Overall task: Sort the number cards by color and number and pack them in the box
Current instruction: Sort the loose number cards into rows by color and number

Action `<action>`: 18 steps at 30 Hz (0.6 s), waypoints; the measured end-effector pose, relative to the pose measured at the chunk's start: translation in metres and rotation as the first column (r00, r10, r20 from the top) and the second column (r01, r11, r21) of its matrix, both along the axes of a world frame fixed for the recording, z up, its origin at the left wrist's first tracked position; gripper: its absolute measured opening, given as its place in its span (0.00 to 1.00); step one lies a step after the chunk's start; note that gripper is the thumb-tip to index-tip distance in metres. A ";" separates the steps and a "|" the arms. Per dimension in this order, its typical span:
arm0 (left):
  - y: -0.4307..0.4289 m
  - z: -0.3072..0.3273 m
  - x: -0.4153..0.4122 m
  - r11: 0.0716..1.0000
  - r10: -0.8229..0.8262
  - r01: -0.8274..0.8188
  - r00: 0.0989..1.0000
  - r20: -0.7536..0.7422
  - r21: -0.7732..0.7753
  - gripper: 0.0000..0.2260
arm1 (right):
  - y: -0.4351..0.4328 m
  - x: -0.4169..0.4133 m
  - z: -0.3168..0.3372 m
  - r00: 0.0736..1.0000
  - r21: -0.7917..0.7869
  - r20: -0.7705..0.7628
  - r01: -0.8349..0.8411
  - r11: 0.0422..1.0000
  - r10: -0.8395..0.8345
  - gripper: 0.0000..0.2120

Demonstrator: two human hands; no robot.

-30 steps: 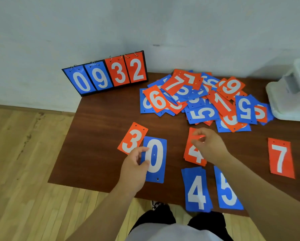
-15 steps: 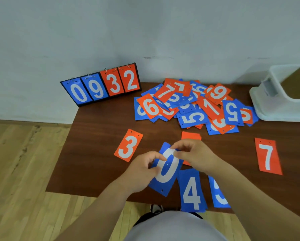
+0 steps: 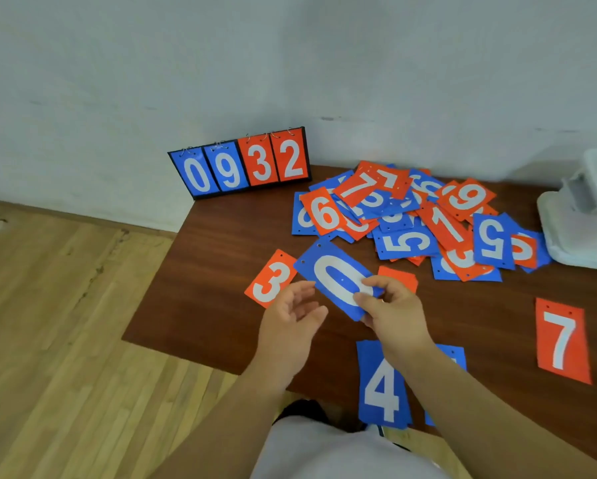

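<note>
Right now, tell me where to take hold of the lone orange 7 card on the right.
Probably its near short edge, from the person's side: the orange 7 card lies flat and alone on the table, nothing overlapping, that edge facing them. Thin, so lift that edge first, then pinch.

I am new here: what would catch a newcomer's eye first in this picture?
The blue rectangular card with a white 0, pinched by the right hand above the dark brown wooden table, left hand open beside it. Behind lies a messy pile of blue and orange number cards, and a flip scoreboard showing 0932 stands at the far left corner.
</note>
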State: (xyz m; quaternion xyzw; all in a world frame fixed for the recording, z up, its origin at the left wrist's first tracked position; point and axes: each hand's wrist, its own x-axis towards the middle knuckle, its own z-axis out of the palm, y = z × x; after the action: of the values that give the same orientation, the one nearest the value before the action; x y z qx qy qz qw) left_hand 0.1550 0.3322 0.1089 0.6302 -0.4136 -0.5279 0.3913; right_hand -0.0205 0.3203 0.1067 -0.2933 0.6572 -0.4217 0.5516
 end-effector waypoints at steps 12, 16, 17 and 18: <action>-0.044 -0.016 0.069 0.996 0.080 -0.083 0.989 0.123 0.017 0.16 | -0.020 0.065 -0.009 0.926 0.058 -0.204 -0.313 0.948 0.318 0.06; -0.067 -0.023 0.149 0.998 0.002 -0.018 0.963 0.268 0.057 0.16 | -0.042 0.117 -0.027 0.845 0.103 -0.331 -0.410 0.906 0.420 0.09; -0.073 -0.026 0.173 0.995 -0.023 -0.007 0.950 0.312 0.095 0.15 | -0.048 0.129 -0.031 0.823 0.126 -0.357 -0.427 0.895 0.443 0.08; -0.078 -0.032 0.196 0.991 -0.050 0.002 0.933 0.356 0.135 0.15 | -0.054 0.140 -0.035 0.795 0.158 -0.383 -0.444 0.882 0.469 0.08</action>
State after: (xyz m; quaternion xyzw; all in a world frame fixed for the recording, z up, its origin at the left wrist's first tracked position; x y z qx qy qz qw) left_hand 0.3511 0.2540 0.0772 0.7348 -0.4505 -0.4356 0.2597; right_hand 0.1197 0.2665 0.0715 -0.5083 0.6801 -0.1850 0.4948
